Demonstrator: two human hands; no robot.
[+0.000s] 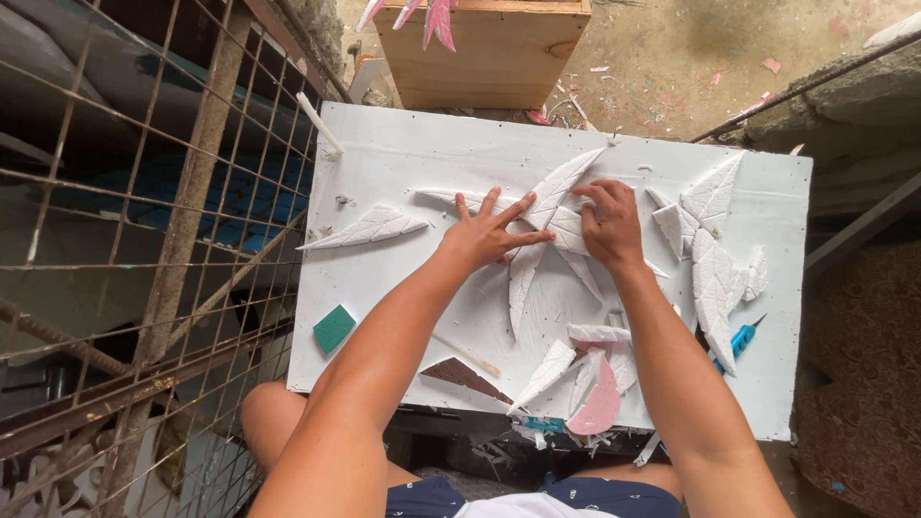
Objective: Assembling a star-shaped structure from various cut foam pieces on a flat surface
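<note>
At the centre of the white foam work board (413,163), both bare hands are down on a cluster of white carved foam leaf pieces (561,206) that fan out like a star. Left hand (487,233) lies flat, fingers spread wide, palm pressing the cluster's nine o'clock side, fingertips reaching over one long leaf. Right hand (609,223) sits just beside it at three o'clock, fingers curled narrow and bent down onto the top of the same cluster; whether it pinches a piece or only presses, I cannot tell.

Out at nine o'clock on the board, well apart from the hands, a single white ribbed foam leaf (369,226) lies alone. Toward three o'clock, a second white foam leaf assembly (715,259) stretches down the board's edge, with a blue-handled craft knife (741,339) touching its lower end. Down at six o'clock, near the person's forearms, sits a pile of white foam offcuts (576,360) with a pink foam piece (601,408) among them, a dark brown triangular piece (462,376) just beside, and a thin wooden stick (470,356) above it. At seven o'clock, a small green square block (333,328) rests on the board. Up at twelve o'clock, beyond the board, stands a plain wooden box (499,53). A rusty wire mesh fence (144,221) runs along the nine o'clock side.
</note>
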